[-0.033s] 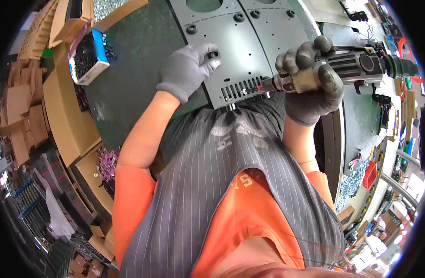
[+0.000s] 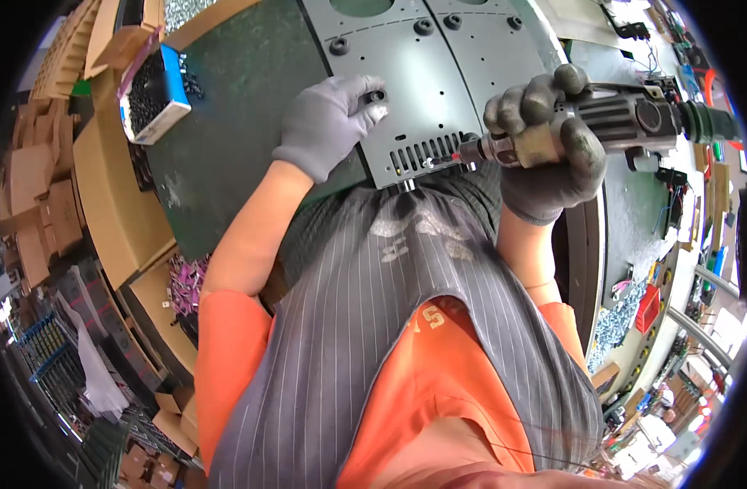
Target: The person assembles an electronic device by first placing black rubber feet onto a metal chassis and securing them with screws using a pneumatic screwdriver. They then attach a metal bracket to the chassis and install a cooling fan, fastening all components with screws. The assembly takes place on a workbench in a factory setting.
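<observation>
In the head view, the only one there is, the right hand (image 2: 553, 179), in a dark-palmed grey glove, is wrapped firmly round the grip of a power driver (image 2: 622, 121), which lies level over the tabletop (image 2: 235, 114) near its near edge, nose pointing left and a green hose (image 2: 707, 122) running off to the right. Its tip is over the row of slots in a grey sheet-metal panel (image 2: 418, 90), close by the panel's near edge; whether it touches metal I cannot tell. The left hand (image 2: 328, 122) has thumb and forefinger narrowed round a small black round piece (image 2: 375, 97) above the panel's left side (much like the black bushings (image 2: 338, 46) farther up). A second panel (image 2: 504, 73) lies alongside, to the right. Toward the tabletop's left edge stands an open blue-and-white box (image 2: 175, 77) of small black parts. The driver looks dense and rigid, probably the heaviest thing in hand, so best taken round its body, clear of the tip. The round piece should be light and perhaps rubbery, suited to a pinch on its rim; the panel looks stiff, smooth and rather slippery, better steadied by its side edges.
</observation>
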Tool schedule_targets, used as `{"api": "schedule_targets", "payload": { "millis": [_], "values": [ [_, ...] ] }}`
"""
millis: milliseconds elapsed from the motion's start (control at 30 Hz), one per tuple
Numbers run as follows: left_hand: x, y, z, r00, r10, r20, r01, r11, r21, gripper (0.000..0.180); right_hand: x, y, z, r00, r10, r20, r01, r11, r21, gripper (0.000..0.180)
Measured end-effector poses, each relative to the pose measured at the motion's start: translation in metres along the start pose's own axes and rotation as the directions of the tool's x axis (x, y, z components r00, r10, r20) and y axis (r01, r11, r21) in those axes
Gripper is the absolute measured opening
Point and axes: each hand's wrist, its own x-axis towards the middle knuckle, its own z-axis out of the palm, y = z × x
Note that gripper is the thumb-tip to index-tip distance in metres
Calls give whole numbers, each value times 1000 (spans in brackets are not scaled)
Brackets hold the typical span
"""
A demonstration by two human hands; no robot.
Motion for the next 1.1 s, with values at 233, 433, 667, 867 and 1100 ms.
{"api": "schedule_targets", "payload": {
  "millis": [233, 433, 667, 867, 1100],
  "values": [
    [-63, 22, -2, 993, 17, 114, -26, 997, 75, 36, -11, 21, 11, 991, 36, 127, -44, 997, 62, 48],
    [-66, 23, 3, 994, -3, 108, -15, 986, 166, 32, -16, 40, 37, 989, 120, 82, -102, 976, -193, 38],
    [-66, 19, 5, 992, 15, 129, -43, 975, 218, 29, -17, 51, 35, 957, 247, 154, -203, 945, -257, 40],
    [-64, 19, 5, 990, 31, 140, -57, 981, 186, 30, -7, 51, 22, 880, 288, 378, -143, 919, -367, 39],
    [-56, 22, -3, 968, 9, 251, -27, 997, 68, 33, -1, 35, 38, 877, 423, 229, -328, 873, -360, 28]
  ]
}}
